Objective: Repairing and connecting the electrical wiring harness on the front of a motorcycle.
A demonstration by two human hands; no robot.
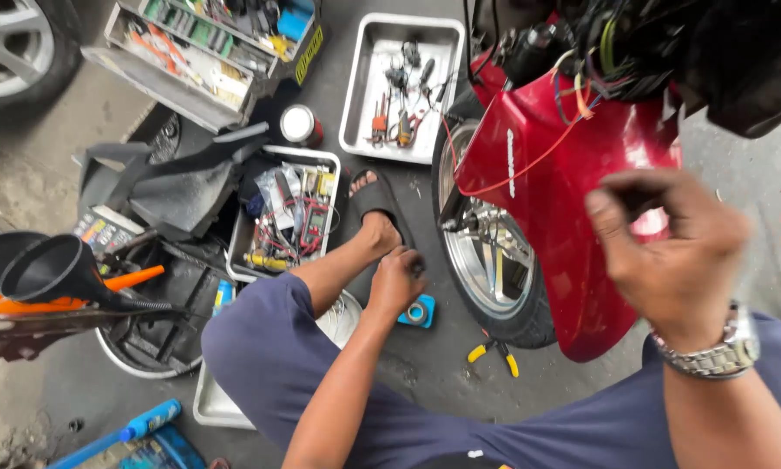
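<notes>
I see my left hand [397, 282] reaching down, fingers curled, touching one blue tape roll [416, 313] just beside the scooter's front wheel [481, 260]; my right hand [668, 247] hovers blurred, fingers pinched, over its red fender [573, 200]. Two metal trays [360, 87] lie beyond the wheel.

Motorbike repair shop, work done at floor level on bare stained concrete floor [425, 365]. Red scooter [573, 200] w/ front panel off, loose wiring bundle [616, 43] hanging out above front wheel [486, 260]. Open tiered toolbox [208, 48] full of small parts, top left. Metal tray [390, 87] w/ screwdrivers & bits; 2nd tray [290, 217] w/ multimeter, leads. Black funnel [60, 269] over drain pan, removed black body panels [173, 178] piled beside. Yellow-handled pliers [494, 352] on floor nr wheel. Car wheel [17, 43] at top-left corner, so other vehicles around too.
</notes>
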